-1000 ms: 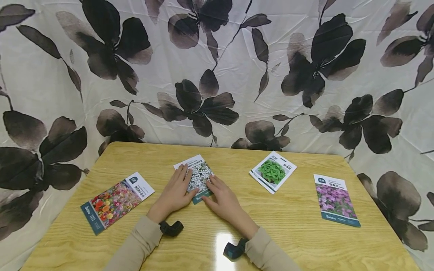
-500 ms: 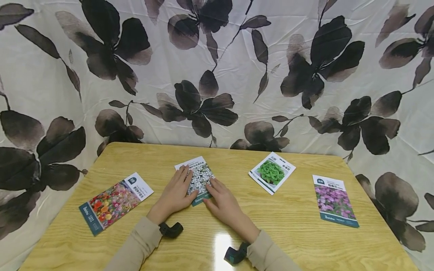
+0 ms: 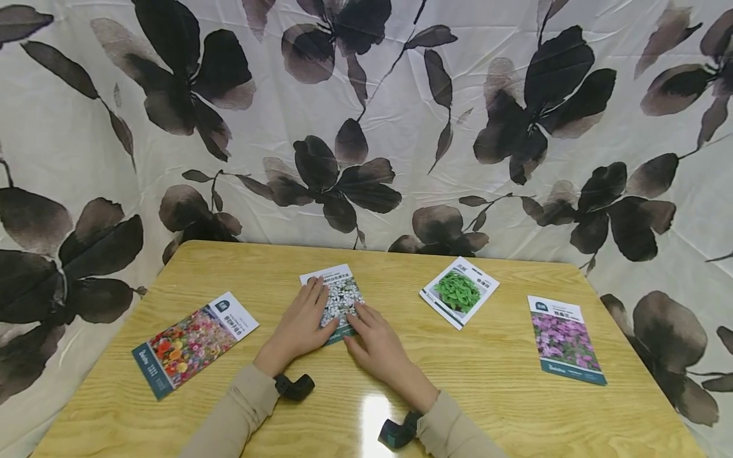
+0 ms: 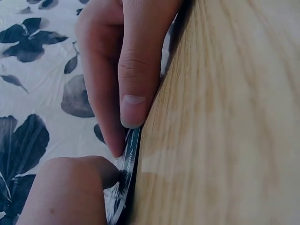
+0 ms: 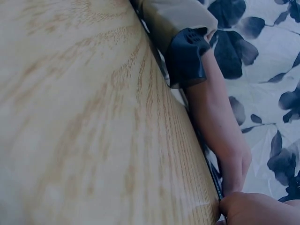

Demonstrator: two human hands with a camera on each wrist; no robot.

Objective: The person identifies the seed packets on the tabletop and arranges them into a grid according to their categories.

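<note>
A seed packet with white flowers [image 3: 342, 299] lies flat on the wooden table between my two hands in the head view. My left hand [image 3: 300, 324] rests over its left side, fingers stretched toward the top and thumb near the lower edge. From the other side, my right hand [image 3: 382, 346] touches the packet's lower right edge with its fingertips. The left wrist view shows my left thumb [image 4: 136, 89] close above the packet's thin edge [image 4: 131, 150], with the right hand [image 4: 70, 190] opposite. Part of the packet is hidden under the left fingers.
To the left lies a packet with mixed colourful flowers [image 3: 197, 343]. A green-leaf packet [image 3: 460, 291] sits toward the back right, and a purple-flower packet [image 3: 565, 340] lies farther right. Behind the table [image 3: 469, 394] hangs a floral cloth [image 3: 424, 127].
The white-flower packet has turned slightly clockwise, its top edge shifting right. My left hand has moved a little to the right with it; the right hand has stayed nearly still.
</note>
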